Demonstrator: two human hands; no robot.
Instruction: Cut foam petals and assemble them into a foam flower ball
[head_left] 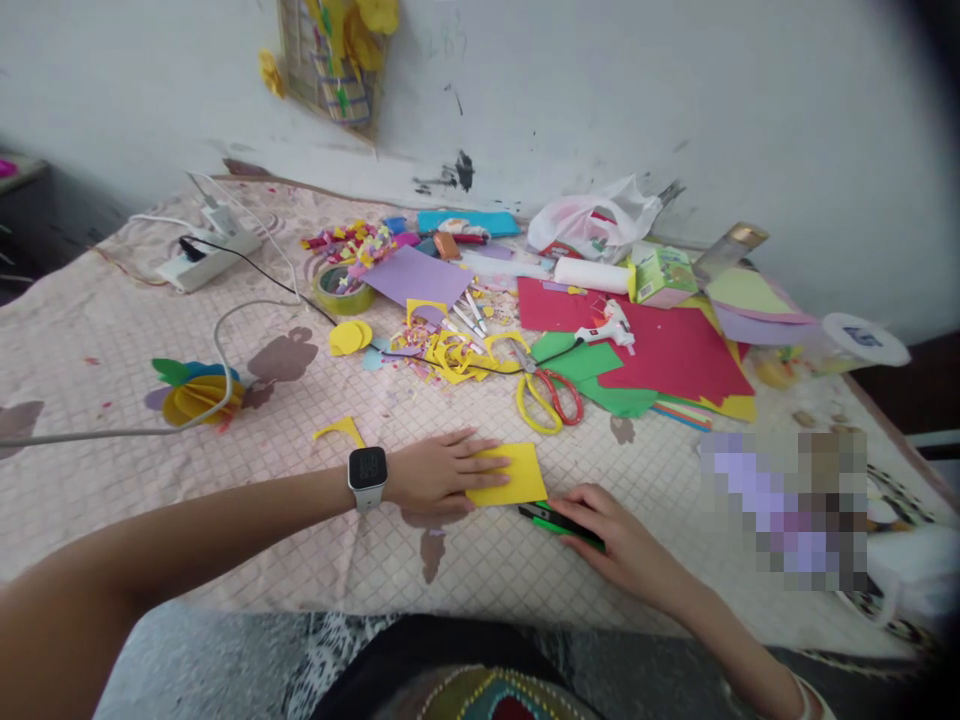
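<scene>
A yellow sheet of paper [521, 478], rectangular and perhaps layered, lies near the table's front edge. My left hand [439, 472] rests flat on its left part, fingers stretched out. In my right hand [611, 530] is a black and green stapler [559, 522], its front end close to the paper's lower right corner. Whether the stapler touches the paper I cannot tell. Just beyond the paper lie scissors [551, 400] with yellow and red handles. A curved yellow paper offcut [341, 431] sits beyond my left wrist.
Red paper [675, 345], green paper [626, 400], a white glue gun [609, 325] and yellow scraps [457, 352] cover the table's back half. At left stand a paper ornament [202, 398] and a power strip [206, 258], with cables [259, 262] running across the cloth.
</scene>
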